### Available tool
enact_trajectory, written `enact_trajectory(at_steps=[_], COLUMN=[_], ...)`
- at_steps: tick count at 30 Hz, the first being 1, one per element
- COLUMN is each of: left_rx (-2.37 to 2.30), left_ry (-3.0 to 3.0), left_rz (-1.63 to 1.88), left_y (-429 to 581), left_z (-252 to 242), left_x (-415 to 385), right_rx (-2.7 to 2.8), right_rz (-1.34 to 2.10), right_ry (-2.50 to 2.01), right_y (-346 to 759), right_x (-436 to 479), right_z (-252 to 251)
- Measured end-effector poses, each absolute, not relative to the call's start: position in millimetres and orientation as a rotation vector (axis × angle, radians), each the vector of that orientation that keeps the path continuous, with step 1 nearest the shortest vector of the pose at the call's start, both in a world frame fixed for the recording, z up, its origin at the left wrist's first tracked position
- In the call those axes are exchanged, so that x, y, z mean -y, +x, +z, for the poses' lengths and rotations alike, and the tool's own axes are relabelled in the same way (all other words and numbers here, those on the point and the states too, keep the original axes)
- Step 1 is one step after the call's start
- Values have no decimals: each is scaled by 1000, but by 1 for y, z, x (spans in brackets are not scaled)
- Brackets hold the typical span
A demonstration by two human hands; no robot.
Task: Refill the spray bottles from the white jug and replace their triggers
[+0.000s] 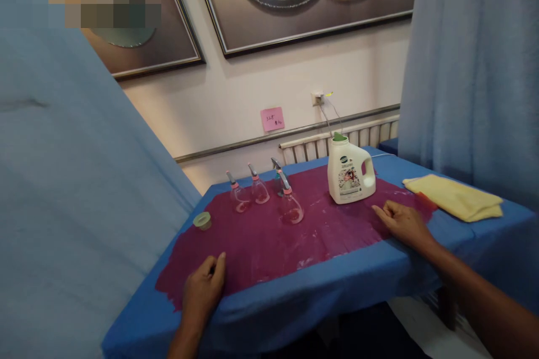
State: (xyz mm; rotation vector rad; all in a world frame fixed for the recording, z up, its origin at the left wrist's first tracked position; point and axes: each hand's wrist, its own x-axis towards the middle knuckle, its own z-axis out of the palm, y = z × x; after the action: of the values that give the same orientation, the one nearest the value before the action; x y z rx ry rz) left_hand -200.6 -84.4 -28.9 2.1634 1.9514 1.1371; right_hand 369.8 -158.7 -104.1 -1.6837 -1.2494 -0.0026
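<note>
Mostly cream jug [351, 171], green spout [339, 137]

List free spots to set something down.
Biggest: near stretch of the purple sheet, between left hand and right hand, in front of the nearest bottle. Smaller: between that bottle and the white jug. Crowded: the four bottles; right end, with jug, right hand and yellow cloth.

1. Jug [350, 182]: smooth plastic, low sheen.
2. Spray bottles [292, 212]: clear glossy plastic.
3. Maroon sheet [261, 252]: shiny patches, material unclear from here.
4. Tabletop [138, 320]: matt cloth cover.
5. Yellow towel [455, 196]: soft-looking matt cloth.
6. Wall note [273, 119]: matt paper.
7. Curtains [467, 67]: matt cloth.
</note>
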Motion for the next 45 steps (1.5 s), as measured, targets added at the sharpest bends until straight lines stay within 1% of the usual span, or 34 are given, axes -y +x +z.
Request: enact_trajectory(at_steps=[8, 13, 20, 29, 45], left_rx=[-1968, -1898, -1702, -1654, -1657], left_ry=[2027, 1469, 1290, 1265, 1261], left_rz=[1199, 1587, 1750, 1755, 1748], left_y=[-202, -211, -215, -214, -209], left_z=[-24, -16, -18, -18, -16], left_x=[85, 83, 81, 82, 84], right_rx=[953, 699, 531, 552, 615], right_rz=[156, 261, 417, 474, 465], right_ry=[-1576, -1372, -1155, -1134, -1209], right_y=[383, 391, 393, 393, 396], right_x=[156, 159, 161, 161, 162], right_z=[-99, -96, -94, -99, -105])
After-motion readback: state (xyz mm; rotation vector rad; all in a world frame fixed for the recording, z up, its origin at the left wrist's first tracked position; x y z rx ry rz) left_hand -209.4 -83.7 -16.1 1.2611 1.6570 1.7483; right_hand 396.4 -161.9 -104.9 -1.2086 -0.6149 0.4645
